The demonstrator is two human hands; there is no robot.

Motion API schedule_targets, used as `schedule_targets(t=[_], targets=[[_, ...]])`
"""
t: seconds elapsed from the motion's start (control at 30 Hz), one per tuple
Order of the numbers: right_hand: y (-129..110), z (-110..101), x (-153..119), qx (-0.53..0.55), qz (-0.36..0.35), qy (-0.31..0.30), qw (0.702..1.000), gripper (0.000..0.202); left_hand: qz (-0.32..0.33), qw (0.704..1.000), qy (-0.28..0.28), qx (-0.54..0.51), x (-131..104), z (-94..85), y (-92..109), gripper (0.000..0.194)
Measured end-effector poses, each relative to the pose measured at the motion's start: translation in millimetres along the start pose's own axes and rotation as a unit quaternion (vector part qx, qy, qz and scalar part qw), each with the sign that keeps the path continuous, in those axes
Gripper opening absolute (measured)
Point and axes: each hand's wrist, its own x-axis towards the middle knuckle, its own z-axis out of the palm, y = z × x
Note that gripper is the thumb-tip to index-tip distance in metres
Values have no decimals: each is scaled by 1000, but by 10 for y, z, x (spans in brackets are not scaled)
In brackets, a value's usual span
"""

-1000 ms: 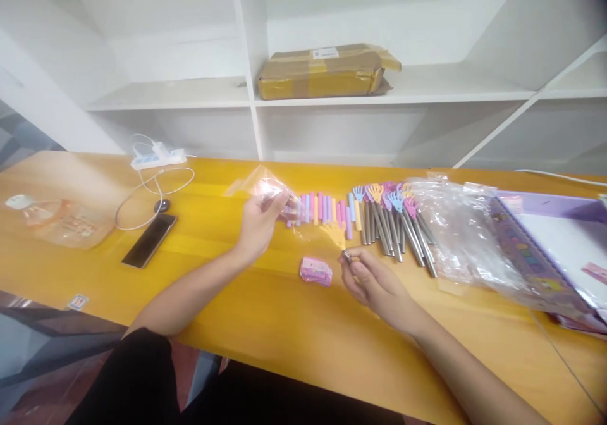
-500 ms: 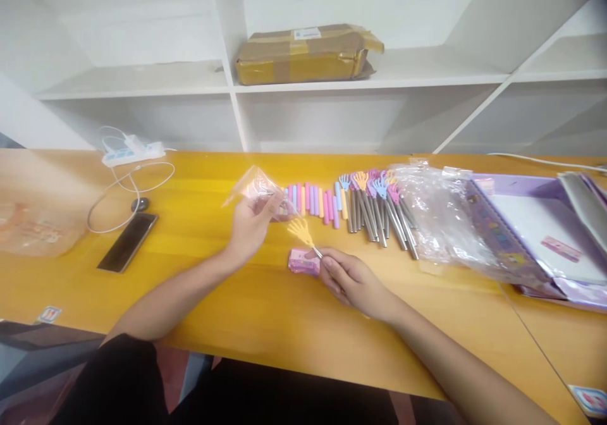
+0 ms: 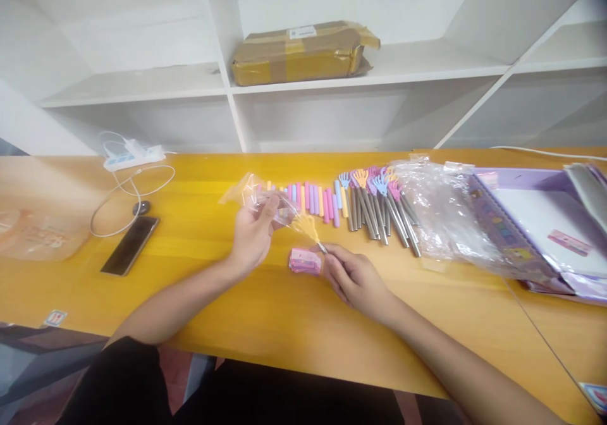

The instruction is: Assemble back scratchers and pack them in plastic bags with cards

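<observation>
Between its thumb and fingers, my left hand (image 3: 253, 232) pinches a clear plastic bag (image 3: 250, 191) above the table. A metal rod with a yellow hand-shaped head (image 3: 306, 226) is gripped near its neck by my right hand (image 3: 353, 279). The yellow head lies at the bag's mouth, seemingly inside the film. Just below it sits a small stack of pink cards (image 3: 304, 261). Behind the hands runs a row of pastel sticks (image 3: 315, 199). Several metal rods with coloured hand-shaped heads (image 3: 379, 207) lie in a pile to the right.
Clear plastic bags (image 3: 450, 216) are heaped beside a purple box (image 3: 535, 210) at the right. A phone (image 3: 129, 246), a cable and a power strip (image 3: 134, 157) lie at the left. A taped brown package (image 3: 303, 55) rests on the white shelf (image 3: 403, 71) behind.
The yellow head has moved slightly up and right and now meets the bag's opening. The bag in my left hand has tipped lower towards it.
</observation>
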Motion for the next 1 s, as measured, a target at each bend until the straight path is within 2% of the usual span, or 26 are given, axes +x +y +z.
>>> schedule_targets(t=[0.2,0.5,0.73,0.87,1.0], targets=[[-33,12,-36,31,13,-23,999,42,14,999,-3,-33,-108,58,-78,28],[-79,-55,-32,48,24,-65,996,39,-17,999,-25,25,-175,15,-189,32],[-96,-121,-13,53,47,-63,996,43,-92,984,-114,96,-241,20,-281,35],[-130,-128,-12,84,76,-83,990,43,-100,987,-90,87,-212,20,-292,34],[-174,-157,1,55,94,-71,992,41,-58,997,-46,36,-54,-21,-168,31]])
